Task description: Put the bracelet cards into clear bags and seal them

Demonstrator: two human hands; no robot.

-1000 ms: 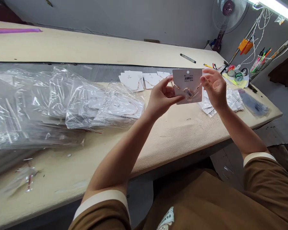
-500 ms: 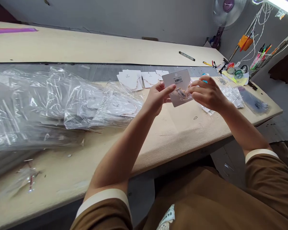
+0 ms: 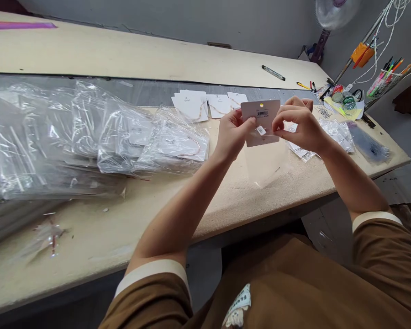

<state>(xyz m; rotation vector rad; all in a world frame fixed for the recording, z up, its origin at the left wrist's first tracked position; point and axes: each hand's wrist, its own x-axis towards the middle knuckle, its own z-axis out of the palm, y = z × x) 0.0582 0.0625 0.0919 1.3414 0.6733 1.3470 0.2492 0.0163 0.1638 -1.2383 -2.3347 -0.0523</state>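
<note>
My left hand (image 3: 233,132) pinches the left edge of a jewellery card (image 3: 260,109), thumb in front, with a printed barcode and a punched hole at its top. A small white square piece (image 3: 260,130) shows on the card's face. My right hand (image 3: 299,123) is closed in a pinch at the card's right edge; what its fingertips hold there is too small to make out. Below the card, a clear plastic sheet or bag (image 3: 260,171) shows over the tabletop. Behind stand white necklace cards (image 3: 193,103) with thin beaded strands.
Clear plastic bags (image 3: 123,137) holding cards are heaped on the left. Small bagged pieces (image 3: 339,135) and a bluish plastic packet (image 3: 370,144) lie right. A marker (image 3: 273,72) rests on the back board. Pens (image 3: 385,75) and a fan (image 3: 337,11) stand at back right.
The card has turned more upright and squarer to me. The small clear packet with a barcode label and gold-coloured bits no longer shows on its face. My right hand stays by its right edge.
</note>
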